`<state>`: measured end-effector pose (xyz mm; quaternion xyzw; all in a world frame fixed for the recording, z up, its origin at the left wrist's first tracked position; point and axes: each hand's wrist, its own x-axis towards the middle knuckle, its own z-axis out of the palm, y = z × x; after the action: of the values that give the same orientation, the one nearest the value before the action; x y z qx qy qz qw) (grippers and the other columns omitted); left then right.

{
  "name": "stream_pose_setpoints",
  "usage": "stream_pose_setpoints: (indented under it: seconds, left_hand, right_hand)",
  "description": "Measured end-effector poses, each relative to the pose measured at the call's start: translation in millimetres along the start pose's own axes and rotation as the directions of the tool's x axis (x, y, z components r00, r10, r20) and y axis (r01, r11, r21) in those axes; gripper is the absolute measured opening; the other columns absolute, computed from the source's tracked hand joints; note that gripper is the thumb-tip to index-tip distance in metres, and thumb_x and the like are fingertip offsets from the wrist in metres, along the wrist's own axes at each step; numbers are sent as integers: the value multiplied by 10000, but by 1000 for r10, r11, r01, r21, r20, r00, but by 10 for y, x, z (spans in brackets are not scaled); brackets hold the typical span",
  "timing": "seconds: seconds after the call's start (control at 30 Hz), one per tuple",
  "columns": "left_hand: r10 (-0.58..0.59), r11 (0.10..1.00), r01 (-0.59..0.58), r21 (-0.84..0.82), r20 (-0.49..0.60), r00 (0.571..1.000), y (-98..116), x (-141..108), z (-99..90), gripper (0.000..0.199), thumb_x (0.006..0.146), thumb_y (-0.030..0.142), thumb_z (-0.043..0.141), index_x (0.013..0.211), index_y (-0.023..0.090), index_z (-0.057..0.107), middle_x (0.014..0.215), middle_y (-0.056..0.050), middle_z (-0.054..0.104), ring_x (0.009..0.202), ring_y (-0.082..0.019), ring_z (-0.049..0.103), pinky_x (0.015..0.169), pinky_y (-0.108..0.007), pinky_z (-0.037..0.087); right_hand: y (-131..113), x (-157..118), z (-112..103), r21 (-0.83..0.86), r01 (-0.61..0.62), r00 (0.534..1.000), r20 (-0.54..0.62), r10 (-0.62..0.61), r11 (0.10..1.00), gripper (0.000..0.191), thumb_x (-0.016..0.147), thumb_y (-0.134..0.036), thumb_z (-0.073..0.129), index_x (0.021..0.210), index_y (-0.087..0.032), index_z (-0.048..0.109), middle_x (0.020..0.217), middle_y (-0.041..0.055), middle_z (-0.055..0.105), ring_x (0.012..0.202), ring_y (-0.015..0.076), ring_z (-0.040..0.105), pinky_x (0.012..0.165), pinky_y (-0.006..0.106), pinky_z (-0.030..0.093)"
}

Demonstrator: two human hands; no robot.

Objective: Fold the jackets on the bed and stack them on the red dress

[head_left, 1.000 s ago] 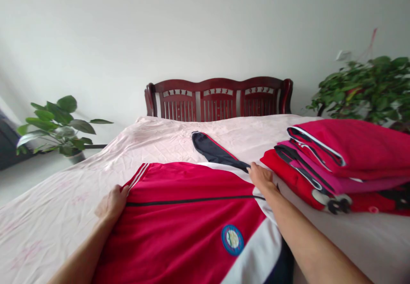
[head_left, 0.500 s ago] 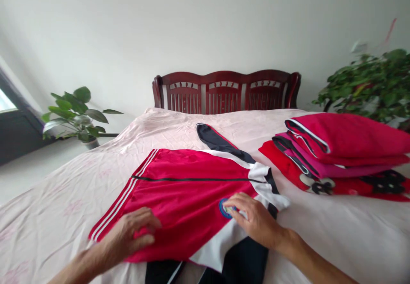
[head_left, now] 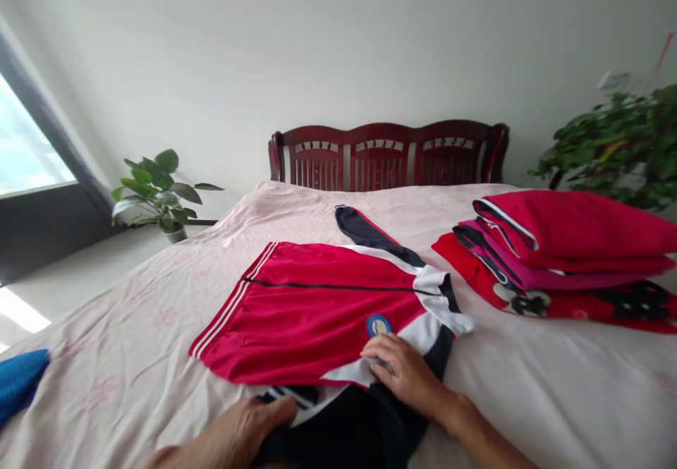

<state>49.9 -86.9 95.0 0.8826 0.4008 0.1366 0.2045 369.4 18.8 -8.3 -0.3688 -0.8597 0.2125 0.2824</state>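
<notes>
One red jacket (head_left: 312, 314) lies spread, front up, on the bed (head_left: 534, 384), ahead of the left hand (head_left: 240, 430) and under the fingers of the right hand (head_left: 410, 374). Its long axis runs crosswise, striped hem (head_left: 231, 307) to the left, collar (head_left: 434, 282) to the right. The dark far sleeve (head_left: 362, 228) points toward the headboard (head_left: 388, 155); the dark near sleeve (head_left: 343, 427) lies on the person's side. The left hand meets that sleeve and is nearer the hem; the right, nearer the collar, curls over cloth beside the badge (head_left: 378, 324). Whether either grips fabric, I cannot tell.
</notes>
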Motion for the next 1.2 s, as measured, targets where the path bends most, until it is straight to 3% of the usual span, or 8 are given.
stream_pose_setpoints:
  seconds: [0.17,0.3,0.4,0.53,0.67,0.87,1.03,1.2]
  left_hand:
    - [-108,985,123,-117,132,985,11,608,-549,485,779,242,683,1237,311,537,872,69,682,695,-127,631,579,-202,454]
    - [44,943,69,327,-326,944,-356,1356,-821,560,797,85,558,1329,261,531,1169,-65,657,1073,-253,627,927,-386,482]
    - [136,845,145,514,-470,872,-680,1606,-779,589,828,83,554,1393,240,503,1427,-141,504,1322,-343,464,1072,-525,379]
    - [66,909,141,393,-469,881,-1101,1272,-534,365,912,249,543,1273,211,582,1321,-121,576,1210,-269,554,1026,-433,445]
    - [-226,904,356,235,-445,867,-1591,445,-352,312,958,431,446,991,222,675,1050,-72,667,981,-220,645,907,-347,490]
    - [-742,568,822,-48,-462,486,-2271,-397,-180,692,861,620,407,1299,113,579,1103,-169,674,944,-278,702,879,-386,523]
    - [-773,604,767,-215,-392,499,-2329,-293,-60,751,754,615,561,1329,134,529,884,-87,737,756,-254,716,688,-338,540]
    - [-774,615,740,-273,-389,500,-2198,-338,-85,526,737,548,604,1122,192,632,662,-7,701,636,-244,691,582,-319,504]
  right_hand:
    - [8,49,-50,193,-139,990,-11,144,971,264,929,-366,527,997,-216,734,1034,61,735,1024,227,658,960,375,493]
    - [65,18,-48,379,-256,944,-98,314,889,428,913,-522,471,1029,-205,736,1068,92,741,1029,287,669,934,423,521]
    - [129,-29,-48,505,-292,873,-205,442,812,512,865,-588,517,1129,-190,701,1156,115,724,1086,320,651,965,445,511]
    - [148,-43,-173,524,-417,729,-296,618,743,584,866,-632,473,1191,-191,676,1246,123,688,1179,317,612,1050,463,457]
    - [57,-97,-338,554,-467,778,-112,618,689,641,854,-644,502,1272,-177,636,1219,138,698,1131,312,647,951,442,529]
    - [-59,-269,-207,141,-564,813,-74,577,813,409,731,-511,682,1015,-216,697,1051,116,732,1033,332,666,890,434,529]
    - [-101,-183,-121,82,-470,849,-231,475,879,362,845,-563,515,770,-233,642,834,89,705,880,287,656,839,399,514]
    - [-91,-379,-278,303,-513,851,56,523,803,378,809,-585,589,728,-229,689,745,32,704,769,250,648,701,331,537]
